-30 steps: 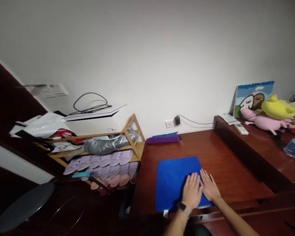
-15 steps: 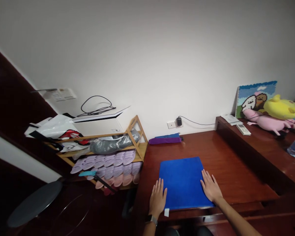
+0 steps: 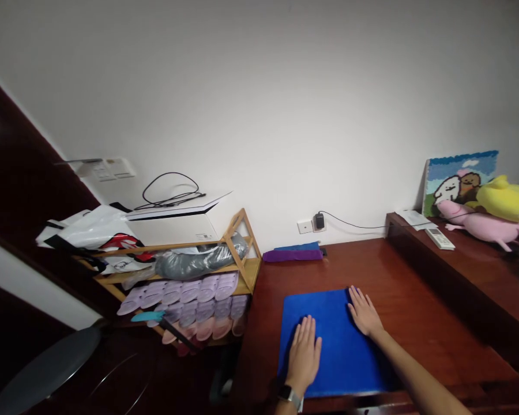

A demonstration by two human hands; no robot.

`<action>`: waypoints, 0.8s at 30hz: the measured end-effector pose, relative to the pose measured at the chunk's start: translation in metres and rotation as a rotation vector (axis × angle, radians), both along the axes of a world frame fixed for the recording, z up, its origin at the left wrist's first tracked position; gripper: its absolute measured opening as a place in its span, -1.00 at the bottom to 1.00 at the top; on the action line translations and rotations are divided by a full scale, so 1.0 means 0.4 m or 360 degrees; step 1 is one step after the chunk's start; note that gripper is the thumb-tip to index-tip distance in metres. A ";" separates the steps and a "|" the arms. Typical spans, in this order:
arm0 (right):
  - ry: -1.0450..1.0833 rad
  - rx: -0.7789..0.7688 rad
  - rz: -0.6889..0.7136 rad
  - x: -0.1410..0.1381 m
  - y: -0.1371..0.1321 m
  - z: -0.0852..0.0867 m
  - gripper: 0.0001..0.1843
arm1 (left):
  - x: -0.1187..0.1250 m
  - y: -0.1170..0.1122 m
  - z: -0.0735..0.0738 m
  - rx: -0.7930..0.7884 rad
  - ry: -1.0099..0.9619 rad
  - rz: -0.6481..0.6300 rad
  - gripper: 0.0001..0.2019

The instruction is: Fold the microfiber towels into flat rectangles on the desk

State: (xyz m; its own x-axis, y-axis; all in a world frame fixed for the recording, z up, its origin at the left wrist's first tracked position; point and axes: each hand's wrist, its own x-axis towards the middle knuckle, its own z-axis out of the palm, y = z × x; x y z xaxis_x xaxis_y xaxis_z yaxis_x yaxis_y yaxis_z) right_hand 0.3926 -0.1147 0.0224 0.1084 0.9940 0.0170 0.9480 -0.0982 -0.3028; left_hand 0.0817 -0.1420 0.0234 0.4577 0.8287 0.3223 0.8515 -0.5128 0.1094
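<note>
A flat blue cloth (image 3: 335, 346) lies squared out on the reddish-brown desk (image 3: 428, 323). My left hand (image 3: 304, 354) rests palm down on its left part, fingers stretched out, with a watch (image 3: 289, 395) on the wrist. At the cloth's upper right edge, my right hand (image 3: 364, 311) lies flat with its fingers extended, partly on the cloth and partly past its border. Neither hand grips anything. A bit of white tag shows beside my left wrist, mostly hidden.
Purple and blue folded cloths (image 3: 293, 252) lie against the wall under a plugged-in charger (image 3: 319, 220). Left of the desk stands a wooden rack (image 3: 242, 248) with slippers (image 3: 207, 287). The raised right ledge holds a remote (image 3: 440, 238) and plush toys (image 3: 486, 226).
My left hand has moved from the cloth's left edge onto its surface. My right hand has slid up along the right edge to the upper corner. The view has shifted slightly.
</note>
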 end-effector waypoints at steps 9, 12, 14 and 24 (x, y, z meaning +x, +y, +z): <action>-0.0014 -0.0040 0.0009 0.013 0.080 -0.088 -0.21 | 0.304 0.121 0.004 -0.0198 -0.0080 -0.0399 -0.40; -0.0036 -0.0053 0.0025 0.019 0.079 -0.094 -0.21 | 0.369 0.195 -0.012 -0.0287 -0.0102 -0.0343 -0.38; -0.0031 -0.0035 0.0010 0.019 0.081 -0.092 -0.21 | 0.345 0.232 -0.029 -0.0296 -0.0069 -0.0328 -0.37; -0.0036 -0.0028 -0.0012 0.013 0.076 -0.080 -0.20 | -0.122 0.293 -0.070 -0.0204 0.0113 0.0253 -0.34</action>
